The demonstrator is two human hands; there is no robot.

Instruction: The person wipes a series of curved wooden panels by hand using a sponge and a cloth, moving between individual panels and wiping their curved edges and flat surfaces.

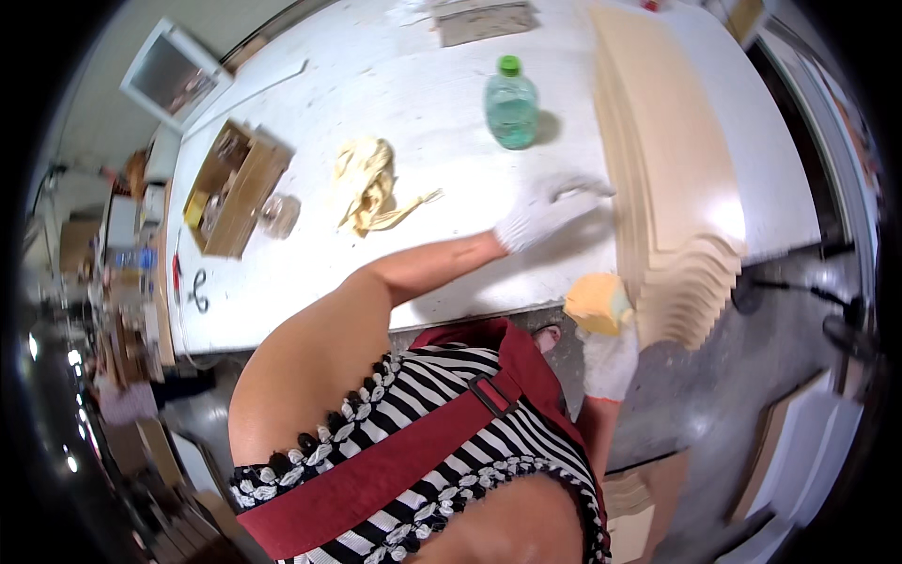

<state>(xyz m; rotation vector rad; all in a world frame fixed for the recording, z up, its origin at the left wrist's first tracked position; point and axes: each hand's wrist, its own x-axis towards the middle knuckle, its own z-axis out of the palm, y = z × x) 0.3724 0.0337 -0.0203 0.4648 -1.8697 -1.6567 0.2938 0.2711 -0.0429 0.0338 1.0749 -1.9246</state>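
Both of my hands wear white knit gloves. My left hand reaches over the white table, its fingers stretched toward the left edge of a stack of thin pale wooden panels. It holds nothing, and I cannot tell whether the fingertips touch the stack. Close to the table's front edge, my right hand grips a yellow sponge block beside the near end of the panels. The panels are long and curved, fanned in steps, with wavy near ends overhanging the table. A clear bottle with green cap and greenish liquid stands beyond my left hand.
On the white table lie a crumpled yellowish cloth, an open wooden box with small items, a clear jar and black scissors. A grey block sits at the far edge. White boards lean at lower right.
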